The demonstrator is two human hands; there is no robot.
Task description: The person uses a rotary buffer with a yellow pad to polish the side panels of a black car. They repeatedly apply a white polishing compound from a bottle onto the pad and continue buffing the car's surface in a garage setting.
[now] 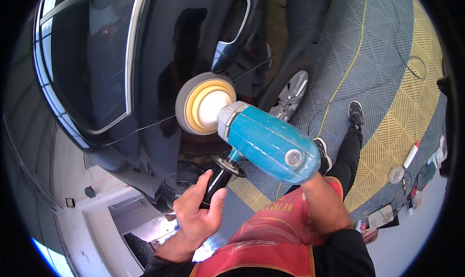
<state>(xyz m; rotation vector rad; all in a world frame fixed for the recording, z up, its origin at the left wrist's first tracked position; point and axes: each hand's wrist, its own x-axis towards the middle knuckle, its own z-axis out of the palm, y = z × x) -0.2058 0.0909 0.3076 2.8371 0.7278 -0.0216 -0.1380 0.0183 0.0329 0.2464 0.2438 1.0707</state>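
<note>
A teal electric polisher (272, 142) spans the middle of the view, its grey foam pad (182, 106) with a yellow and white backing against or just before a black car's glossy side panel (154, 77), close below the chrome-trimmed door handle (219, 55). Contact is hard to tell. My left hand (199, 208) is closed around the black side handle (217, 184), thumb and forefinger showing. My right forearm (325, 204) reaches up to the polisher's rear; the hand itself is hidden behind the tool body.
A yellow cord (345, 77) runs along the grey and yellow grid floor (385, 131) past the car's wheel (292, 91). My feet (356, 111) stand near it. At right lie a white bottle (411, 155), a round disc (396, 175) and several small items. A thin dark cable loops at upper right.
</note>
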